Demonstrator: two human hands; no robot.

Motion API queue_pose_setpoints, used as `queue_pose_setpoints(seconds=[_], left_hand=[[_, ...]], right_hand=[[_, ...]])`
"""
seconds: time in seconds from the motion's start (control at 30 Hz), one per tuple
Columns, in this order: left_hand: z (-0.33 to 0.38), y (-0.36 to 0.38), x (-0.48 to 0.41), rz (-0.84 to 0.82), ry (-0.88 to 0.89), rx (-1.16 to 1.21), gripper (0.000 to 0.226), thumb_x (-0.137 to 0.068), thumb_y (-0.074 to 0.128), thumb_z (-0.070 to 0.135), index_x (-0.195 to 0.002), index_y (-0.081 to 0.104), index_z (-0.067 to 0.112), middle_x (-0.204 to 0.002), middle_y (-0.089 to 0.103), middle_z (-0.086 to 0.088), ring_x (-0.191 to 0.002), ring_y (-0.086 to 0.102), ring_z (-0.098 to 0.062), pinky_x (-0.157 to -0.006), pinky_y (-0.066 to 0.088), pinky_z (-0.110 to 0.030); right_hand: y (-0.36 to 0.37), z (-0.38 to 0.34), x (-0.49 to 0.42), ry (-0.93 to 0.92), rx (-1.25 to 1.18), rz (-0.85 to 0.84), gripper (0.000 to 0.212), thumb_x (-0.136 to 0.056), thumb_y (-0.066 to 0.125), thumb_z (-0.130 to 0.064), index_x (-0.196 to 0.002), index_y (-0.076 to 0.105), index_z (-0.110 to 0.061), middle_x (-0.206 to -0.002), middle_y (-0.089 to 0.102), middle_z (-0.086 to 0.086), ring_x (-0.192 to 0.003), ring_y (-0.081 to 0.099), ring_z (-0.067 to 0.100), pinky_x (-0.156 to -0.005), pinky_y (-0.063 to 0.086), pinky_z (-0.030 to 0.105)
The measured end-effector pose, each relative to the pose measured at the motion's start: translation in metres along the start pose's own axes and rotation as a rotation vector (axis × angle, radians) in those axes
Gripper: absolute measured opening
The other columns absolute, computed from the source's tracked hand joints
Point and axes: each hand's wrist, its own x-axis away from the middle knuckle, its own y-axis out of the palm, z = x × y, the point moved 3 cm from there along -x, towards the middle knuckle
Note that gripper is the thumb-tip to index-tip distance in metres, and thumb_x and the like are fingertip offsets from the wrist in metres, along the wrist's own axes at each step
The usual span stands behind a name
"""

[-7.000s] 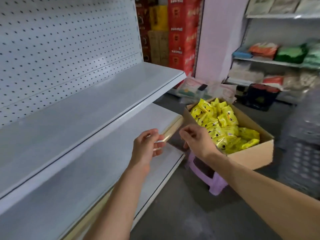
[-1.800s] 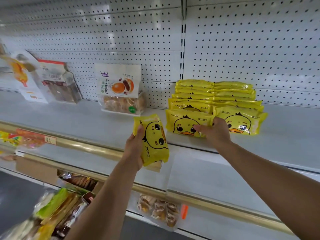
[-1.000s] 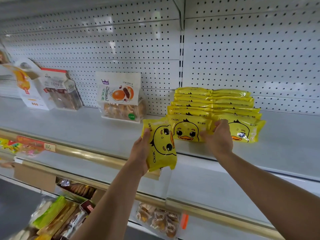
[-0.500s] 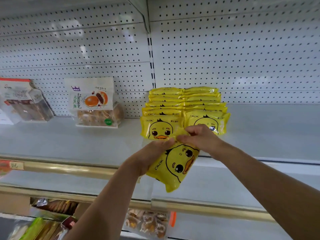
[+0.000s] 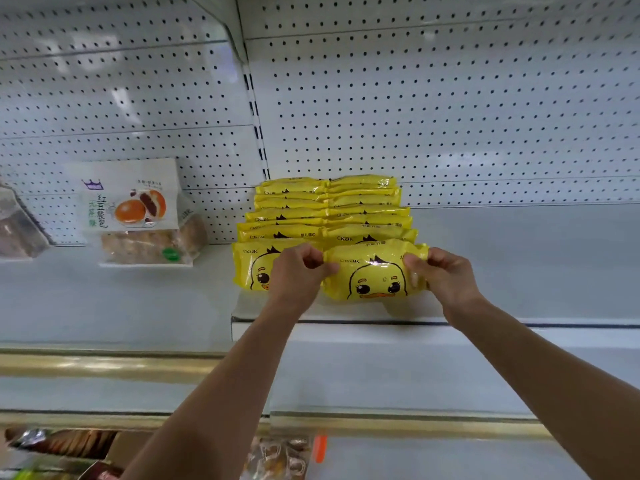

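i'm seeing both hands now gripping the glossy yellow duck-face plastic packet (image 5: 375, 275) level at the front of the right row on the white metal shelf (image 5: 519, 271); half a second ago it hung tilted below the shelf edge. my left hand (image 5: 298, 275) is pinching its left end, my right hand (image 5: 441, 275) its right end, fingers curled.
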Motion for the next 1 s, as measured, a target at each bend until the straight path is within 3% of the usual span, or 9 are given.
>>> queue_pose_setpoints(seconds=[0.2,0.33,0.43,0.53,0.6,0.67,0.77,0.9,1.0], left_hand=[[-0.001,0.008,-0.014,0.142,-0.02,-0.229,0.02,-0.079,0.078,0.04,-0.083,0.063,0.027,-0.075,0.06,0.012,-0.073,0.058,-0.012,-0.063,0.041,-0.027],[-0.004,0.011,-0.019,0.159,-0.035,-0.251,0.019,-0.082,0.077,0.039,-0.084,0.063,0.026,-0.08,0.066,0.008,-0.075,0.066,-0.018,-0.066,0.052,-0.032],[-0.007,0.013,-0.018,0.152,-0.044,-0.194,0.022,-0.082,0.077,0.037,-0.086,0.06,0.024,-0.078,0.064,0.006,-0.071,0.069,-0.024,-0.068,0.059,-0.043],[-0.005,0.011,-0.01,0.184,-0.087,-0.057,0.029,-0.081,0.079,0.032,-0.095,0.056,0.02,-0.08,0.061,0.003,-0.068,0.066,-0.022,-0.064,0.058,-0.041],[-0.002,0.012,0.001,0.175,-0.146,0.115,0.031,-0.083,0.076,0.027,-0.101,0.055,0.015,-0.085,0.063,-0.005,-0.055,0.059,-0.015,-0.051,0.05,-0.031],[0.005,0.015,0.017,0.129,-0.205,0.253,0.03,-0.087,0.073,0.024,-0.108,0.055,0.012,-0.087,0.064,-0.009,-0.047,0.053,-0.01,-0.045,0.04,-0.022],[0.021,0.024,0.044,0.031,-0.282,0.446,0.027,-0.09,0.07,0.02,-0.111,0.057,0.011,-0.078,0.062,-0.004,-0.045,0.049,-0.01,-0.04,0.034,-0.02],[0.041,0.053,0.079,-0.106,-0.393,0.641,0.014,-0.091,0.068,0.018,-0.102,0.06,0.012,-0.073,0.059,-0.001,-0.046,0.049,-0.01,-0.041,0.029,-0.019],[0.061,0.091,0.104,-0.241,-0.431,0.641,0.004,-0.091,0.065,0.017,-0.092,0.06,0.016,-0.069,0.057,0.001,-0.045,0.048,-0.009,-0.044,0.029,-0.02]], right_hand=[[0.003,0.003,-0.016,0.019,0.11,0.032,0.012,-0.08,0.076,-0.012,-0.072,0.07,-0.005,-0.06,0.063,0.005,-0.061,0.055,0.021,-0.07,0.049,0.034],[0.003,0.003,-0.022,-0.003,0.192,0.028,0.013,-0.08,0.075,-0.009,-0.069,0.07,-0.014,-0.058,0.064,0.001,-0.057,0.056,0.019,-0.065,0.05,0.034],[0.002,0.002,-0.022,-0.01,0.245,0.04,0.01,-0.079,0.075,-0.009,-0.075,0.068,-0.016,-0.069,0.067,0.004,-0.066,0.06,0.021,-0.072,0.056,0.039],[-0.004,0.001,-0.015,-0.01,0.284,0.082,0.026,-0.079,0.078,-0.019,-0.101,0.066,-0.013,-0.092,0.067,0.003,-0.086,0.063,0.02,-0.077,0.053,0.032],[-0.01,-0.001,-0.004,-0.029,0.297,0.122,0.031,-0.081,0.077,-0.02,-0.108,0.063,-0.014,-0.093,0.063,0.001,-0.089,0.059,0.016,-0.078,0.046,0.026],[-0.017,-0.001,0.009,-0.036,0.264,0.149,0.027,-0.081,0.075,-0.018,-0.105,0.065,-0.011,-0.088,0.063,-0.001,-0.084,0.058,0.015,-0.078,0.047,0.027],[-0.03,-0.001,0.033,-0.032,0.201,0.145,0.017,-0.084,0.071,-0.015,-0.1,0.068,-0.013,-0.088,0.066,0.0,-0.083,0.061,0.016,-0.079,0.052,0.032],[-0.057,-0.003,0.075,-0.044,0.134,0.147,0.008,-0.087,0.066,-0.012,-0.088,0.067,-0.02,-0.082,0.067,0.004,-0.075,0.062,0.017,-0.064,0.049,0.026],[-0.094,-0.006,0.107,-0.027,0.158,0.157,0.006,-0.092,0.061,-0.013,-0.093,0.066,-0.015,-0.083,0.069,0.01,-0.066,0.063,0.015,-0.058,0.05,0.027]])
